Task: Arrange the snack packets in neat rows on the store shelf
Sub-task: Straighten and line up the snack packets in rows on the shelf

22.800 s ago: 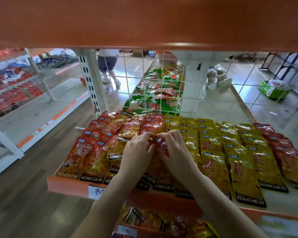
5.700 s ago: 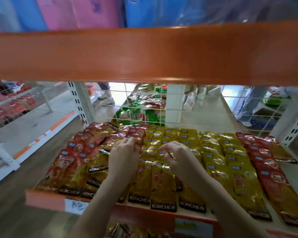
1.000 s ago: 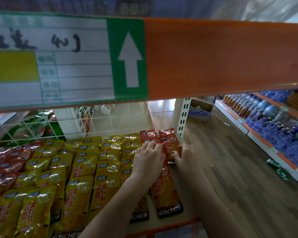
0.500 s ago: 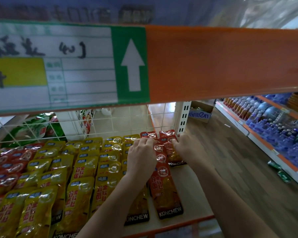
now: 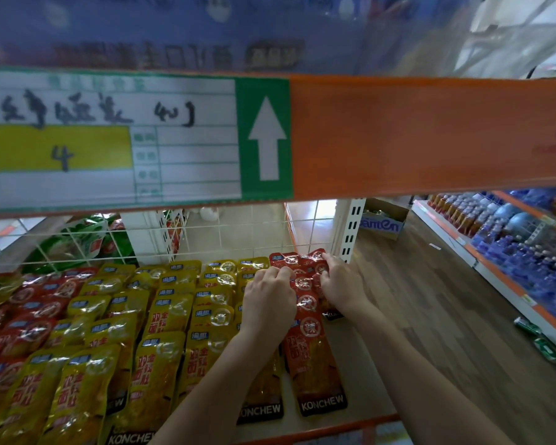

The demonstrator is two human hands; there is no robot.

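Both hands reach to the back right corner of the shelf (image 5: 363,380). The left hand (image 5: 268,303) lies palm down with its fingers curled over the left edge of the red packets (image 5: 308,319); its fingertips pinch the upper part of the row. The right hand (image 5: 342,287) is on the other side of the same row, fingers curled on the rearmost red packets near the wire grid (image 5: 238,239), so the row sits between the two hands. The red packets overlap in a line running from the grid toward the front lip, the front one showing a black KONCHEW band. To their left, yellow packets (image 5: 170,319) lie in several overlapping rows, and further left there are more red ones (image 5: 29,329). Above the shelf runs an orange beam (image 5: 430,136) carrying a white and green label (image 5: 109,139) with an up arrow. A white upright (image 5: 350,229) stands at the corner. To the right, across a wooden floor (image 5: 446,316), another shelf holds bottles (image 5: 520,239).
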